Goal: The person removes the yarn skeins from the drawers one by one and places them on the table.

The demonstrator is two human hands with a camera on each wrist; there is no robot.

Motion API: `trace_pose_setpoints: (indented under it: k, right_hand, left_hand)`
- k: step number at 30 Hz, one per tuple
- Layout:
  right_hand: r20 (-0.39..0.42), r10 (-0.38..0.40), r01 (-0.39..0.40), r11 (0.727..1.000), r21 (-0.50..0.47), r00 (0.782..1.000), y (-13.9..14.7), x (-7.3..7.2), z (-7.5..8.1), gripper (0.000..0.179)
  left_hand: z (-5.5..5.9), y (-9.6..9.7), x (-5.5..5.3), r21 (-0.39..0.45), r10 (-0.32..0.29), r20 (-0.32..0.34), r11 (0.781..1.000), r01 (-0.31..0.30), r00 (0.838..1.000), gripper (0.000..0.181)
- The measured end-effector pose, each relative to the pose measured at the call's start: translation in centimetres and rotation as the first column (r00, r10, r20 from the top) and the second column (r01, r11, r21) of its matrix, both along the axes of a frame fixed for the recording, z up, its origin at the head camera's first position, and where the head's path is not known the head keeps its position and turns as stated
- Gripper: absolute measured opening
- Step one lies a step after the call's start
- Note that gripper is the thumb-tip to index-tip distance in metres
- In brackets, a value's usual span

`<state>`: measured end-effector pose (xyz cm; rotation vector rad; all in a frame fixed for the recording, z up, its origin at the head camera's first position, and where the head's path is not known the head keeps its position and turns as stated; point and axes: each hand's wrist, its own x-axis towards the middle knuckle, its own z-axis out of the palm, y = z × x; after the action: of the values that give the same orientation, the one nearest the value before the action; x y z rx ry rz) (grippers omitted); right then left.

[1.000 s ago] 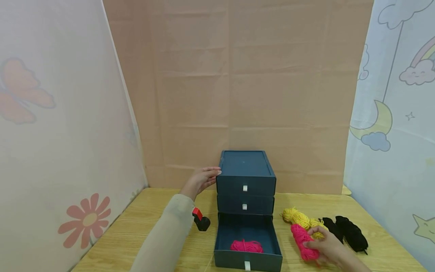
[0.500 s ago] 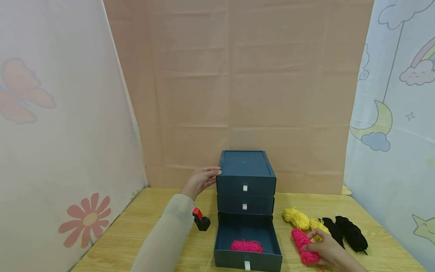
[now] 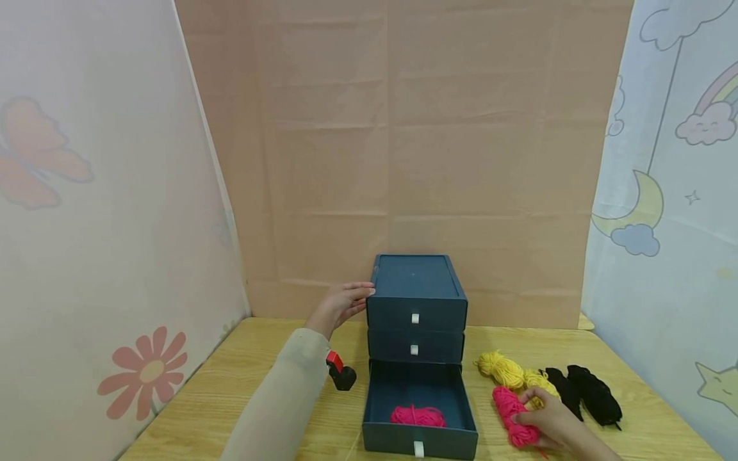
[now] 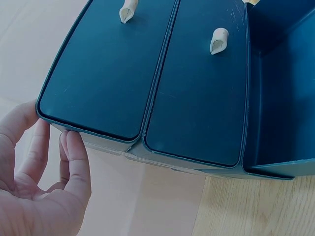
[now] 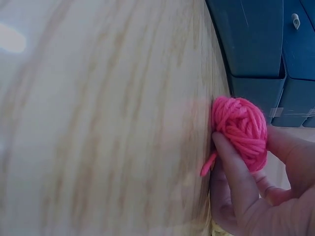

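Note:
A dark blue unit of stacked drawers (image 3: 418, 275) stands on the table, its bottom drawer (image 3: 380, 437) pulled out with a pink skein of yarn inside (image 3: 418, 417). My left hand (image 3: 340, 307) touches the unit's upper left edge; in the left wrist view its fingertips (image 4: 75, 142) rest against the side near the front corner. To the right of the drawer, my right hand (image 3: 550, 419) pinches a second pink skein of yarn (image 3: 510, 410) between thumb and fingers. In the right wrist view this skein (image 5: 241, 130) is at the table surface, a loose end sticking out.
Yellow yarn (image 3: 501, 370) lies just behind the right hand, with black yarn (image 3: 596, 397) to its right. A tan sheet (image 3: 403, 160) hangs behind the table (image 3: 230, 378). Printed white sheets (image 3: 138, 224) flank both sides.
My right hand has lowered the pink skein slightly toward the table, uncovering more of the yellow yarn. The left hand and the drawers have stayed in place.

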<state>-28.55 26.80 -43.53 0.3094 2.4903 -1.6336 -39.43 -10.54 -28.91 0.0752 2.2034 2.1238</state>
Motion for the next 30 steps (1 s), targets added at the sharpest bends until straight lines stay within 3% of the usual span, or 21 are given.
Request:
trace_pose_setpoints:
  k: [9,17,30]
  right_hand:
    - [0.001,0.000,0.000,1.000,-0.021,1.000,-0.09,0.14,0.10,0.036]
    - [0.033,-0.005,0.004,0.999,0.042,0.999,0.00,0.17,0.00,0.036]
    - [0.057,0.034,-0.033,0.999,-0.021,0.998,0.46,0.85,0.67,0.045]
  left_hand:
    - [0.05,0.02,0.04,0.008,-0.006,-0.002,1.000,0.006,1.000,0.029]
    - [0.04,-0.01,-0.01,0.012,-0.007,0.001,1.000,0.007,1.000,0.028]
    - [-0.07,-0.05,-0.05,0.001,-0.004,-0.008,1.000,0.004,1.000,0.028]
